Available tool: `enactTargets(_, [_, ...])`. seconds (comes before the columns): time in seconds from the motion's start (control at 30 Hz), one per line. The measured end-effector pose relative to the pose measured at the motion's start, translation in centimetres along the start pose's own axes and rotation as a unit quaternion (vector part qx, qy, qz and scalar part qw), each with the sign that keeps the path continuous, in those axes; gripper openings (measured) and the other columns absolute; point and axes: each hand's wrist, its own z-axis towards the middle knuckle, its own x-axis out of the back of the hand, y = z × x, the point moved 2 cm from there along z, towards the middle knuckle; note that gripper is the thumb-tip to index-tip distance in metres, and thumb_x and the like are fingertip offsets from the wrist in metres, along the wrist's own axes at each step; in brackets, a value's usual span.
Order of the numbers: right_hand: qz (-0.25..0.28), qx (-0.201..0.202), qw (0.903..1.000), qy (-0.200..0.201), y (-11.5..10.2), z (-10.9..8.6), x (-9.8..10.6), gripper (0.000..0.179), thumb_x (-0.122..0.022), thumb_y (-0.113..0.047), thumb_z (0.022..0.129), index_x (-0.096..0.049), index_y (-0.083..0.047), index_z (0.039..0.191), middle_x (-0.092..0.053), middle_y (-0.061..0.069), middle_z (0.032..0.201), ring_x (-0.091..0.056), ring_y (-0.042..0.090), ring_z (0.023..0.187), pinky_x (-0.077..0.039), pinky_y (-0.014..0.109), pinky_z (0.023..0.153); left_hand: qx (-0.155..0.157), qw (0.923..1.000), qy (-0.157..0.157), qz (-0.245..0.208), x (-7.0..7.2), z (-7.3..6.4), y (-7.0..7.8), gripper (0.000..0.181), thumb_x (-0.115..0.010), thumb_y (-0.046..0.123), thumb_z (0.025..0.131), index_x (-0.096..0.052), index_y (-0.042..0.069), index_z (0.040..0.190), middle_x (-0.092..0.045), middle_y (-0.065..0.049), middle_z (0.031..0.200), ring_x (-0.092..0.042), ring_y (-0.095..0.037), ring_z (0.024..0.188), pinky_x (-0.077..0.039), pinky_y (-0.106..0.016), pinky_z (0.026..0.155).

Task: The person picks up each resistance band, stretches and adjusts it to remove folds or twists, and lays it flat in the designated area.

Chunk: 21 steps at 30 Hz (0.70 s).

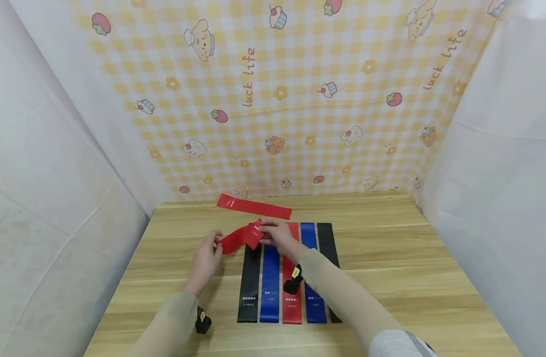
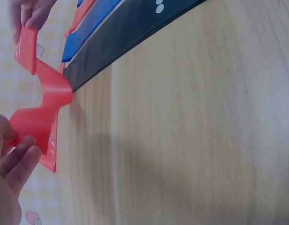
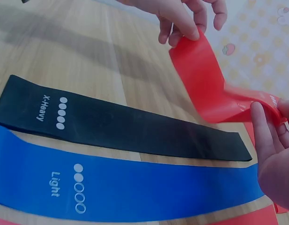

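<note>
Between both hands, a red resistance band [image 1: 237, 240] is lifted over the table, twisted and sagging in the middle. My left hand [image 1: 207, 258] pinches its left end between thumb and fingers. At the other end my right hand [image 1: 279, 237] pinches the band near its white print, above the tops of the laid-out bands. Below lie a black X-Heavy band [image 3: 111, 123], a blue Light band [image 3: 135, 187], a red Heavy band [image 1: 292, 311], another blue Light band [image 1: 315, 312] and another black band [image 1: 327, 243], side by side. The right forearm covers part of the row.
Another red band [image 1: 255, 207] lies crosswise at the back of the wooden table [image 1: 389, 277], near the checkered backdrop [image 1: 299, 119]. White sheets hang at left [image 1: 54, 173] and right [image 1: 491, 163].
</note>
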Motion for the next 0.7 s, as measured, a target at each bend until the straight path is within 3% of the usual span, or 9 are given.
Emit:
enactTargets(0.17, [0.019,-0.015,0.9996,-0.014,-0.4,-0.7,0.5,0.026,-0.066,-0.006,0.091,-0.063,-0.001,0.117,-0.062,0.017,0.115,-0.065,0.020,0.072,-0.057,0.035,0.069,-0.014,0.9999,-0.008,0.004,-0.1,0.1,0.6,0.021,-0.057,-0.003,0.092,-0.065,0.010,0.105,-0.058,-0.010,0.106,-0.056,-0.024,0.087,-0.050,-0.034,0.069])
enactTargets(0.33, [0.040,-0.020,0.9988,-0.018,-0.8,-1.8,0.6,0.026,-0.065,-0.008,0.092,-0.062,-0.002,0.117,-0.059,0.018,0.121,-0.065,0.021,0.076,-0.057,0.034,0.070,-0.002,0.9984,-0.031,-0.047,-0.5,0.3,1.7,0.017,-0.056,0.000,0.092,-0.072,0.006,0.096,-0.056,-0.008,0.101,-0.054,-0.023,0.084,-0.048,-0.032,0.067])
enactTargets(0.47, [0.040,-0.020,0.9989,-0.016,-0.9,-2.8,0.5,0.024,-0.066,-0.009,0.092,-0.063,-0.004,0.116,-0.056,0.017,0.124,-0.066,0.023,0.081,-0.057,0.036,0.073,0.024,0.9942,-0.034,-0.099,-0.8,0.2,2.8,0.017,-0.060,0.015,0.095,-0.074,0.004,0.098,-0.058,-0.007,0.100,-0.056,-0.022,0.084,-0.050,-0.031,0.069])
enactTargets(0.6, [0.038,-0.017,0.9991,-0.010,-1.0,-3.6,0.6,0.024,-0.066,-0.010,0.092,-0.063,-0.005,0.116,-0.055,0.017,0.125,-0.066,0.025,0.085,-0.056,0.038,0.076,0.046,0.9876,-0.047,-0.142,-1.2,0.2,3.8,0.033,-0.062,0.033,0.095,-0.074,0.003,0.100,-0.057,-0.008,0.102,-0.058,-0.022,0.082,-0.052,-0.030,0.068])
enactTargets(0.7, [0.039,-0.014,0.9991,-0.010,-0.9,-3.9,0.8,0.026,-0.066,-0.010,0.092,-0.062,-0.004,0.117,-0.055,0.018,0.125,-0.066,0.024,0.083,-0.056,0.037,0.076,0.039,0.9864,-0.054,-0.150,-1.5,0.2,4.3,0.037,-0.063,0.038,0.094,-0.073,0.002,0.101,-0.057,-0.009,0.103,-0.059,-0.022,0.081,-0.052,-0.029,0.067])
